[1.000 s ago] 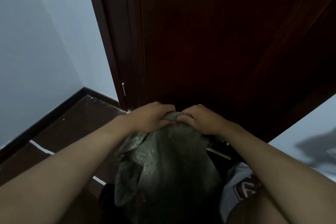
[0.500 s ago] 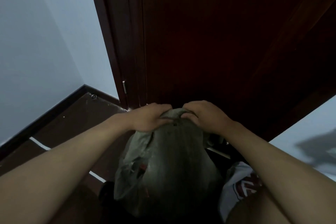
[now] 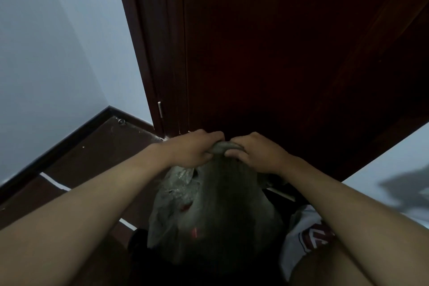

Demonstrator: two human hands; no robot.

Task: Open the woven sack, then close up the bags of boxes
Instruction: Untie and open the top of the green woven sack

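A pale wall [image 3: 53, 53] and dark skirting board [image 3: 69, 139] run along the left edge of the brown floor [image 3: 92, 158]. The left hand [image 3: 192, 150] is clenched on the gathered neck of the grey woven sack [image 3: 216, 216], which stands on the floor against the dark wooden door [image 3: 290, 53]. Just beside it, the right hand [image 3: 257, 154] grips the same twisted neck. Both forearms hide the sack's flanks. A white cloth with red print [image 3: 308, 237] lies at the right.
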